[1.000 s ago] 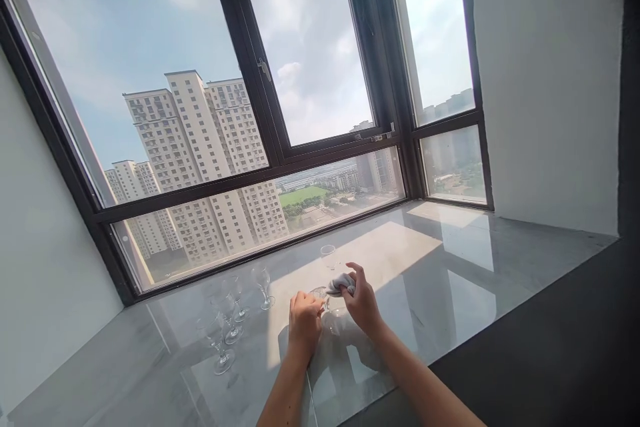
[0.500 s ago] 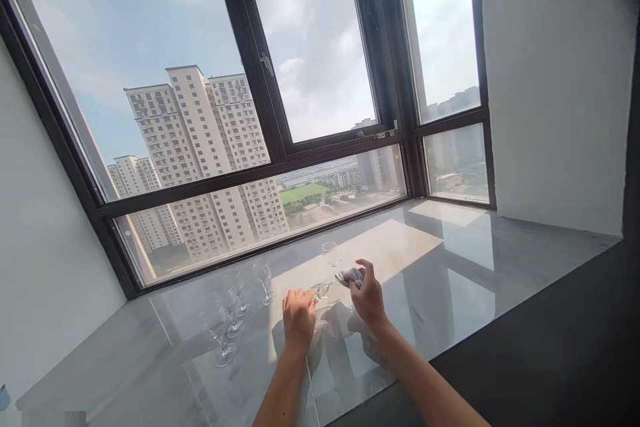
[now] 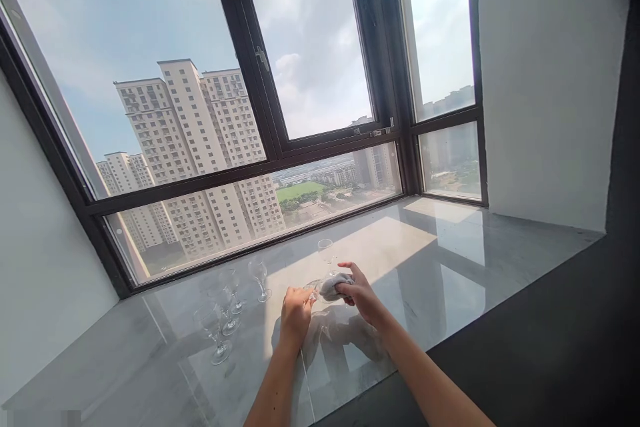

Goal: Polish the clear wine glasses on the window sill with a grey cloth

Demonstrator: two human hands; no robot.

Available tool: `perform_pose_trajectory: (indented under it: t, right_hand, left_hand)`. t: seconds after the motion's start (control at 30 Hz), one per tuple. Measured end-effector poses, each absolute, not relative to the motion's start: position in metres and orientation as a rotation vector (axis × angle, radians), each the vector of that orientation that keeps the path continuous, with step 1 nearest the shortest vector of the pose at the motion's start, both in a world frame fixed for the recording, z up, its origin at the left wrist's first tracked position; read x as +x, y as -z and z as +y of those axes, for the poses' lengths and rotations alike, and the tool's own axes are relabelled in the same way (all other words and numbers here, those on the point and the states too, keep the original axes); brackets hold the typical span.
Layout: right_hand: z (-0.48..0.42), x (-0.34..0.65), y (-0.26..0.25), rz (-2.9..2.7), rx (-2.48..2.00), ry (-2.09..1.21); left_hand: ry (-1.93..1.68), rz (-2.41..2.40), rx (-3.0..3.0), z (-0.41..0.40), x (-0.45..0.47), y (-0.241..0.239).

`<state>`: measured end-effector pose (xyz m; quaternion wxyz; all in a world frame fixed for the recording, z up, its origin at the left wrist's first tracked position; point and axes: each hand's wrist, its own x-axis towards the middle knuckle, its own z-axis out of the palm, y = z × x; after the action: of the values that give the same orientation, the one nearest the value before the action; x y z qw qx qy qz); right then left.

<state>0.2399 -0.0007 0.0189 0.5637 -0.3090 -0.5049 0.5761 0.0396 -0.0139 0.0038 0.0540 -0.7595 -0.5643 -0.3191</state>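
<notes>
My left hand (image 3: 296, 313) is closed on the stem end of a clear stemmed glass (image 3: 313, 285), held on its side above the sill. Gripped by my right hand (image 3: 359, 295) is a grey cloth (image 3: 332, 287), pressed against the bowl end of that glass. The cloth and fingers hide much of the bowl. My right index finger sticks up, away from the cloth. Just behind my hands stands another stemmed glass (image 3: 326, 251), upright on the sill.
Several clear stemmed glasses (image 3: 214, 330) stand upright on the left of the glossy grey marble sill (image 3: 425, 320). Dark-framed windows (image 3: 280, 153) rise behind it. A white wall (image 3: 545, 93) bounds the right side, and the sill's front edge runs diagonally below my right arm.
The cloth has shifted left and down with my right hand, now covering the bowl end of the glass. My left hand keeps its hold. The view has turned slightly.
</notes>
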Motion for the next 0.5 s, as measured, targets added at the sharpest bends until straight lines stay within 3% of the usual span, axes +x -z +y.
perform_pose_trajectory:
  t: [0.2,0.4,0.5]
  right_hand:
    - [0.005,0.242,-0.018,-0.975,-0.730,-1.248]
    - [0.019,0.245,-0.006,-0.830,-1.056,-0.589]
    - [0.022,0.244,-0.004,-0.885,-1.091,-0.458]
  left_hand:
    - [1.301,-1.789,-2.413,-0.009,0.049,0.002]
    - [1.476,-1.892,-2.611,-0.011,0.065,0.008]
    - [1.522,-1.915,-2.661,-0.010,0.074,0.009]
